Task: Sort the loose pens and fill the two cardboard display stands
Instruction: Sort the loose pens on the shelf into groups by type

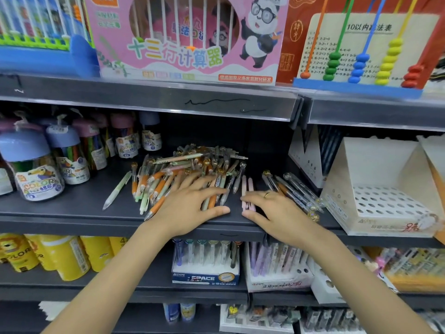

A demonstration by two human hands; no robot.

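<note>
A big heap of loose pens (192, 165) with orange, green and beige grips lies on the dark middle shelf (72, 208). My left hand (190, 206) lies flat on the heap's front edge, fingers spread. My right hand (272, 210), with a ring, rests with straight fingers on two pink pens (247, 189) beside it. Several clear pens with gold caps (293, 189) lie under and to the right of that hand. A white cardboard display stand (375, 201) with a perforated, unfilled tray stands at the right; a second stand (435, 165) shows only its edge.
Jars of colour markers (38, 169) fill the shelf's left side. A white box of dark pens (310, 160) stands behind the stand. Abacus toys sit on the shelf above. Below are yellow tubs (60, 256) and filled pen boxes (207, 263).
</note>
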